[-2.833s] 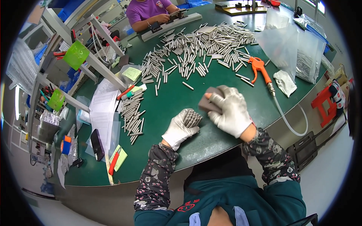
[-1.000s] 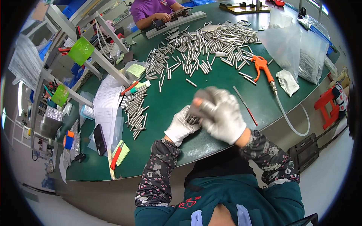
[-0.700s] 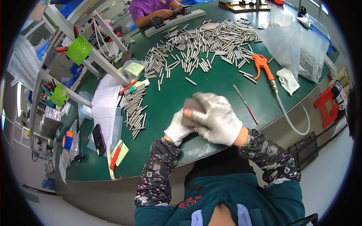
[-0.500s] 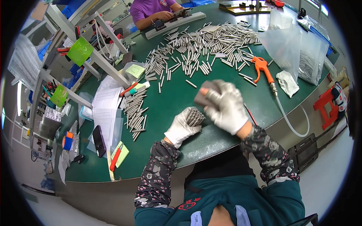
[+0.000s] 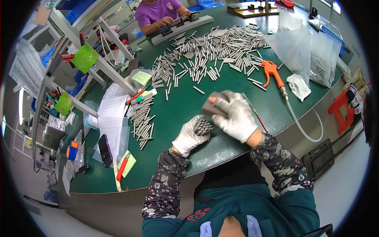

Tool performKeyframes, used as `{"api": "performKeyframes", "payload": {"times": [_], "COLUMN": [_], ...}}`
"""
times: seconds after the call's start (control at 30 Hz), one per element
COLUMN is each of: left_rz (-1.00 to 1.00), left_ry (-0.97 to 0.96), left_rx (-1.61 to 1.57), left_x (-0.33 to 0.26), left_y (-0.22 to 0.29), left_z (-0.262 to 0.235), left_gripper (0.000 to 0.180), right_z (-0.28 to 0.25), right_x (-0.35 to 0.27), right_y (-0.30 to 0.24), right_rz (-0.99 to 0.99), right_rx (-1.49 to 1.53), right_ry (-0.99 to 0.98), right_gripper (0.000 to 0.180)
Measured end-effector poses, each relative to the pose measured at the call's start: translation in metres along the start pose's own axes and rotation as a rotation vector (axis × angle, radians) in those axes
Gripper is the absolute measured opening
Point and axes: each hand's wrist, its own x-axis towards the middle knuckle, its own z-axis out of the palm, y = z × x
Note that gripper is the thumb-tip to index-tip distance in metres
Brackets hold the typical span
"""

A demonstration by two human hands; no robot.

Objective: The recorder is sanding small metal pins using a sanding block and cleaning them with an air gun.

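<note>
My left hand (image 5: 187, 136), in a white glove with some fingertips bare or hidden, is closed round a bundle of short metal pins (image 5: 204, 126) whose ends face up and away from me. Just up and to the right of it, my gloved right hand (image 5: 237, 119) grips a dark brown-grey rectangular block (image 5: 212, 107), with a bare fingertip on its top. The block is held close above the bundle; whether they touch I cannot tell. A thin red-handled tool (image 5: 259, 118) lies on the green table beside my right hand.
Loose metal pins (image 5: 203, 55) cover the table's far middle, and a smaller group (image 5: 143, 120) lies at left. An orange air gun (image 5: 272, 73) with a hose, plastic bags (image 5: 321, 59), papers (image 5: 111, 106), a phone (image 5: 104, 150) and a red-handled cutter (image 5: 121, 170) surround the work area. A person (image 5: 160, 15) works opposite.
My right hand and the block have shifted slightly down and left, showing more of the thin tool. My left hand keeps the bundle in nearly the same place. The view has tilted a little.
</note>
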Motion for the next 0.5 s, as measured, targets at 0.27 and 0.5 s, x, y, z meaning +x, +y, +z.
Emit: {"api": "performKeyframes", "payload": {"times": [0.27, 0.5], "left_rz": [0.099, 0.117], "left_ry": [0.048, 0.079], "left_rx": [0.11, 0.124], "left_x": [-0.003, -0.004], "left_y": [-0.012, -0.015], "left_z": [-0.007, -0.009], "left_gripper": [0.058, 0.056], "right_z": [0.012, 0.016], "right_x": [-0.014, -0.018], "right_y": [0.021, 0.025], "right_rz": [0.169, 0.169], "right_rx": [-0.265, -0.252], "right_ry": [-0.084, -0.127], "right_gripper": [0.045, 0.048]}}
